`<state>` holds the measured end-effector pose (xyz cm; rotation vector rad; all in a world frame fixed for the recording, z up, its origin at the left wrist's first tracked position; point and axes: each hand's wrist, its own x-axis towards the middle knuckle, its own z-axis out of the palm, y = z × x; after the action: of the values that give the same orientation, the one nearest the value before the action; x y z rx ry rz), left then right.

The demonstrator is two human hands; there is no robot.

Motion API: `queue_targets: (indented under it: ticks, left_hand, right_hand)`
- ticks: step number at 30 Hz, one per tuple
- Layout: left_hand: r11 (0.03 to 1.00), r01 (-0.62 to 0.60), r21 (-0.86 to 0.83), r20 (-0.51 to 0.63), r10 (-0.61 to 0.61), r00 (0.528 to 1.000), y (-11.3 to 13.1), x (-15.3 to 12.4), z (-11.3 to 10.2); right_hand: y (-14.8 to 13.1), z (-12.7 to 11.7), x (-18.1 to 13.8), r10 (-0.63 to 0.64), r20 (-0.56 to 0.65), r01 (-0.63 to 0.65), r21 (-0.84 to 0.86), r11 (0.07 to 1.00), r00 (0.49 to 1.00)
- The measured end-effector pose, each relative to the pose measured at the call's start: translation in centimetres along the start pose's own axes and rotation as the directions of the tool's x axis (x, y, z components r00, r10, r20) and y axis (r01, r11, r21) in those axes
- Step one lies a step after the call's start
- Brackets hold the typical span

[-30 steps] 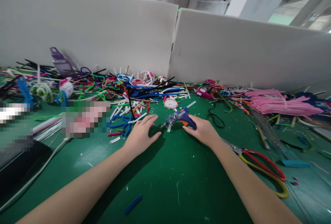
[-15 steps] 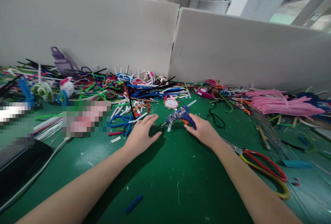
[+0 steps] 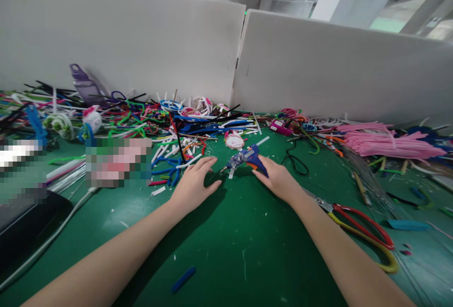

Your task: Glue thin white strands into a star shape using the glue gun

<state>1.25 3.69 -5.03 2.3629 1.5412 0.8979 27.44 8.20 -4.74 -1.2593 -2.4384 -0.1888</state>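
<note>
My right hand (image 3: 274, 175) is wrapped round the handle of a blue glue gun (image 3: 252, 156) with an orange trigger. The gun's nozzle points left and down, towards my left hand, and its front part looks crusted with clear and grey residue. A pale glue stick (image 3: 263, 140) pokes out of its back end. My left hand (image 3: 196, 182) holds nothing; its thumb stands apart from the fingers, a short way left of the nozzle. Just behind the gun lies a round white piece with a pink and tan rim (image 3: 234, 141).
Pipe cleaners (image 3: 208, 126) in many colours are heaped along the grey partition (image 3: 141, 42). To the right lie a pink bundle (image 3: 389, 141) and large scissors with red and yellow handles (image 3: 368, 226). A purple bottle (image 3: 85, 85) leans back left. A blue scrap (image 3: 183, 279) lies in front.
</note>
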Motion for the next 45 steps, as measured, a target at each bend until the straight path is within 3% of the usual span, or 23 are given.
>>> queue_targets:
  ticks: [45]
  left_hand:
    - [1.000, 0.006, -0.005, 0.006, -0.006, 1.000, 0.15, -0.04, -0.09]
  right_hand:
    - [-0.06, -0.18, -0.09, -0.061, -0.075, 0.059, -0.035, 0.998, 0.995]
